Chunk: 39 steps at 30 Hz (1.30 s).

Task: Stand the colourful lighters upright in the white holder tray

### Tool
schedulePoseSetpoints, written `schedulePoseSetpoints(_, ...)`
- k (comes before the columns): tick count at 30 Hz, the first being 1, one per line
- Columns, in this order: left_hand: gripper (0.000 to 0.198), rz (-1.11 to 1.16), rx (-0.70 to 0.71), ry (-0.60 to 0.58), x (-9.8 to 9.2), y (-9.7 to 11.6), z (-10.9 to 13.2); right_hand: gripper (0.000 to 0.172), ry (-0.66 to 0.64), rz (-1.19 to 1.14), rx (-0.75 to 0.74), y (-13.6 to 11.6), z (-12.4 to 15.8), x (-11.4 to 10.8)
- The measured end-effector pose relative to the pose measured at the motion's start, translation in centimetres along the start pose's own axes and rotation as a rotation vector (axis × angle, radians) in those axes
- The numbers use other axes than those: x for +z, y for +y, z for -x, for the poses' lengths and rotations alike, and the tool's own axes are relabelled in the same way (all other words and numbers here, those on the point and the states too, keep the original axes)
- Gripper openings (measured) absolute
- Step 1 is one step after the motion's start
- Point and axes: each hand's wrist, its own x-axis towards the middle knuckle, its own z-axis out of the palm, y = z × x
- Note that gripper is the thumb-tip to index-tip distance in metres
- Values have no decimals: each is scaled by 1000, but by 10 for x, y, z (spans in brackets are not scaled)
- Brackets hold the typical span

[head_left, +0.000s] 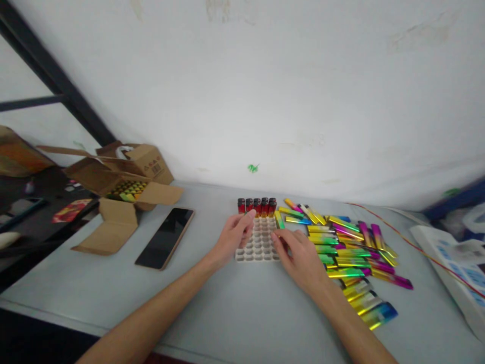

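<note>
A white tray with rows of holes (259, 245) lies on the table between my hands. Red-black lighters (257, 207) stand upright in rows at its far end. My left hand (234, 233) is over the tray's left side, thumb and fingers pinched close to the red lighters; whatever is between them is hidden. At the tray's right side my right hand (299, 255) has its fingers curled together, and I cannot make out what they hold. A yellow-green lighter (279, 220) is just beyond its fingertips. Many shiny multicoloured lighters (348, 253) lie in a loose pile to the right.
A black-screened phone (165, 237) lies left of the tray. Behind it an open cardboard box (106, 222) holds yellow-topped items, with another carton (151, 162) beyond. A red-yellow wire (409, 232) and a white panel (447, 273) are at right. A wall (265, 101) backs the table.
</note>
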Motion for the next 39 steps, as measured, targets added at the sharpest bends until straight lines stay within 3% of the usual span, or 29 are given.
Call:
schedulePoseSetpoints(5, 63, -250, 116, 113, 1, -7, -1, 17, -19, -13, 8, 2, 0, -3)
schedulePoseSetpoints(14, 56, -234, 78, 124, 0, -12, -3, 14, -70, -42, 4, 0, 2, -2)
schedulePoseSetpoints(18, 58, -200, 87, 54, -2, -5, -3, 15, -94, -52, -6, -1, 1, -1)
schedulePoseSetpoints(25, 48, -340, 281, -96, -18, 21, -2, 14, -77, -44, -23, -1, 1, 1)
schedulePoseSetpoints(34, 38, -45, 303, 66, -27, 21, -10, 12, -123, -13, -35, -1, 3, 6)
schedulePoseSetpoints(39, 34, -128, 362, 64, -34, 25, -11, 13, -166, -34, -34, -4, 3, 6)
